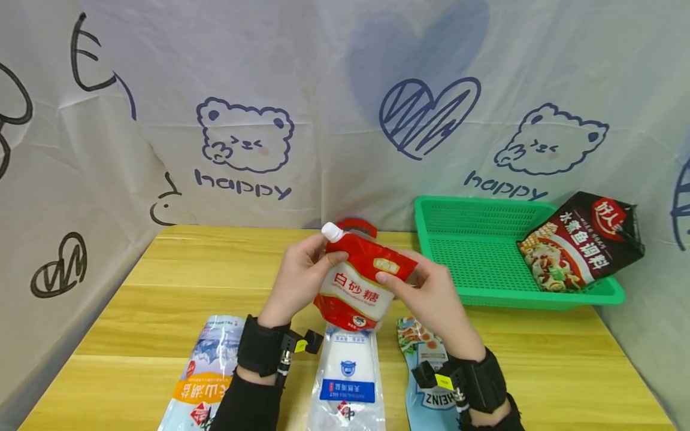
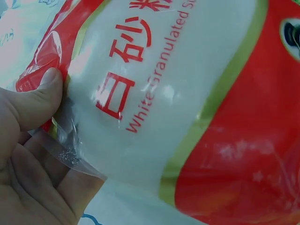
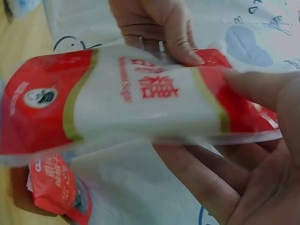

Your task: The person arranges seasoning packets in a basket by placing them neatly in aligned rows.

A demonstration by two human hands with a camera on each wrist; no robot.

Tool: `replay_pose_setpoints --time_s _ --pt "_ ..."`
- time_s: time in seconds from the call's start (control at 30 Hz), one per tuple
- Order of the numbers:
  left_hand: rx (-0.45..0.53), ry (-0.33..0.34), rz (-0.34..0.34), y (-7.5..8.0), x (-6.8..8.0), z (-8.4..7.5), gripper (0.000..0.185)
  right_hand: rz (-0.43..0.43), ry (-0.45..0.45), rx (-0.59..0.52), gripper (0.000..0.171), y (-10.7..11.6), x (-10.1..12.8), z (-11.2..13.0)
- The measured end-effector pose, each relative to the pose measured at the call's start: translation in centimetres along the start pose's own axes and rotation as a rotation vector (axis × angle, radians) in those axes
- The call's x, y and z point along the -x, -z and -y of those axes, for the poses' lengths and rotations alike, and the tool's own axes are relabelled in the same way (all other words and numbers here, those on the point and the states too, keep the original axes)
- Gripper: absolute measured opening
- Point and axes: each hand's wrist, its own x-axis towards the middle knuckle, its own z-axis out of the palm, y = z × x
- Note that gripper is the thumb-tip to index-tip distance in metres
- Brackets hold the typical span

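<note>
A red and white spouted pouch of white granulated sugar (image 1: 353, 290) is held up over the table, tilted, its white cap at the upper left. My left hand (image 1: 296, 278) pinches its left edge near the cap, thumb on the front. On the other side, my right hand (image 1: 436, 293) grips the upper right corner, thumb also in front. The left wrist view shows the left thumb (image 2: 50, 86) pressing the clear side of the pouch. In the right wrist view both hands hold the sugar pouch (image 3: 140, 98), which looks slightly blurred.
A sea salt bag (image 1: 347, 377) lies below the sugar, between a lake salt bag (image 1: 205, 377) and a blue Heinz pouch (image 1: 426, 383). Behind the sugar is a partly hidden red package (image 1: 358, 226). The green basket (image 1: 458, 296) holds a dark fish seasoning bag (image 1: 584, 242).
</note>
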Motion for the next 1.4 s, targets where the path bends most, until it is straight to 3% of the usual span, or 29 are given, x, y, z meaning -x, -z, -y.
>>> replay_pose_setpoints --time_s 0.5,0.77,0.97,1.13,1.27,1.4 --pt "0.083 -0.002 0.03 -1.4 0.0 0.1 0.028 -0.253 0.126 -0.046 0.024 0.5 0.4 -0.1" --pt "0.093 -0.035 -0.01 -2.3 -0.4 -0.1 0.039 -0.471 0.111 -0.239 0.022 4.1 0.5 0.1" --pt "0.012 -0.061 -0.05 -3.2 -1.2 0.0 0.041 -0.65 0.136 -0.363 0.027 8.1 -0.3 -0.5" --pt "-0.125 -0.034 0.068 -5.3 -1.8 0.0 0.039 -0.785 0.06 -0.298 0.03 11.6 -1.0 -1.4" --pt "-0.289 -0.027 0.248 -7.8 -1.9 -0.2 0.04 -0.843 -0.041 -0.187 0.031 13.9 -1.5 -2.7" --pt "-0.492 -0.065 0.42 -10.5 -2.3 -0.4 0.041 -0.861 -0.135 -0.205 0.033 15.9 -2.3 -4.3"
